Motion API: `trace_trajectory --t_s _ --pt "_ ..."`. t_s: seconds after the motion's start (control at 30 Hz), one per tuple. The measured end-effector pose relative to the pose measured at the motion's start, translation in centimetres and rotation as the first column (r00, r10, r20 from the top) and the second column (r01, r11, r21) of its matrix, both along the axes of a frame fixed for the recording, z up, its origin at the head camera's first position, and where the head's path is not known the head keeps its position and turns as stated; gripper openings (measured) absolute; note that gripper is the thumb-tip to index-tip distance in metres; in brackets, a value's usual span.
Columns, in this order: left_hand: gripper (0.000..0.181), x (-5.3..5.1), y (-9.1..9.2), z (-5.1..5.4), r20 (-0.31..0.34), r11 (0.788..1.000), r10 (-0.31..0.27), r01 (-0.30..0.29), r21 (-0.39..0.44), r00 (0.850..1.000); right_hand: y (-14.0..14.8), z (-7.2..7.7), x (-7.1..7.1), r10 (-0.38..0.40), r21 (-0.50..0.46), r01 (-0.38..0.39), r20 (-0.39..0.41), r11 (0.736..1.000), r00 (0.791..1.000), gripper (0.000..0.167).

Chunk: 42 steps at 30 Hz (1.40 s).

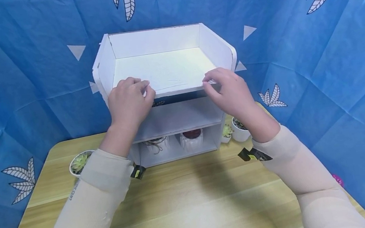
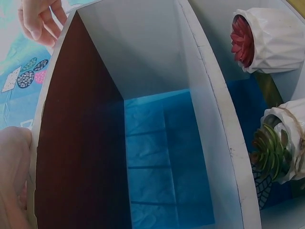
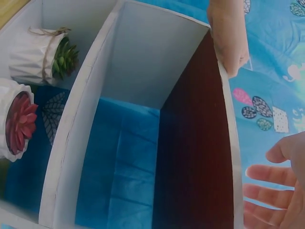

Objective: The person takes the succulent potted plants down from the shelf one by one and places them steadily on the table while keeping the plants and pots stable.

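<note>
A white shelf unit [image 1: 170, 70] stands on the wooden table, its walled top tray facing me. My left hand [image 1: 129, 101] is over the left part of the tray's front edge, fingers bent, thumb near the index finger. Over the right part, my right hand [image 1: 230, 89] has its fingers loosely bent. In the right wrist view, the right hand [image 3: 281, 186] shows parted fingers beside the board's edge, holding nothing. The left wrist view shows the left hand [image 2: 13, 171] right beside that edge; its fingertips are mostly hidden.
In the lower compartments sit a white pot with a red succulent [image 2: 242, 40] and a twine-tied pot with a green succulent [image 2: 271, 148]. More potted plants flank the shelf: one on the left [image 1: 80, 162], two on the right [image 1: 240, 131]. Blue patterned cloth [image 1: 298, 58] hangs behind.
</note>
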State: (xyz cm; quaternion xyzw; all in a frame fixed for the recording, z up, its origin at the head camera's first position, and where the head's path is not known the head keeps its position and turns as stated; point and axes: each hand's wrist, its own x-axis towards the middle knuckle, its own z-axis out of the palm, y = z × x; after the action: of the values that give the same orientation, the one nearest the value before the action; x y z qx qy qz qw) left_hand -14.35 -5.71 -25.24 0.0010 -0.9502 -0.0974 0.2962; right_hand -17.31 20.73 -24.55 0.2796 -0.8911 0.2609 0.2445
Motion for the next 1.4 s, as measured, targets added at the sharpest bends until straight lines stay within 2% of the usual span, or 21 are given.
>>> trace_trajectory --t_s 0.17,0.37,0.73,1.4 --pt "0.044 -0.1 0.0 -0.1 -0.006 1.000 -0.002 0.002 -0.002 1.000 0.3 -0.3 0.7 0.009 0.008 -0.009 -0.028 1.000 1.000 0.028" --pt "0.044 -0.1 0.0 -0.1 -0.005 1.000 0.001 -0.001 -0.005 1.000 0.5 -0.5 1.4 0.010 0.013 -0.010 -0.025 1.000 1.000 0.027" --pt "0.044 -0.1 0.0 -0.2 0.001 1.000 0.005 -0.005 -0.002 1.000 1.0 -1.5 2.1 0.026 0.008 -0.026 -0.047 1.000 0.999 0.024" --pt "0.045 0.0 0.0 -0.1 0.004 1.000 0.006 -0.006 -0.002 1.000 1.6 -3.6 3.0 0.065 0.008 -0.065 0.012 0.998 0.998 0.021"
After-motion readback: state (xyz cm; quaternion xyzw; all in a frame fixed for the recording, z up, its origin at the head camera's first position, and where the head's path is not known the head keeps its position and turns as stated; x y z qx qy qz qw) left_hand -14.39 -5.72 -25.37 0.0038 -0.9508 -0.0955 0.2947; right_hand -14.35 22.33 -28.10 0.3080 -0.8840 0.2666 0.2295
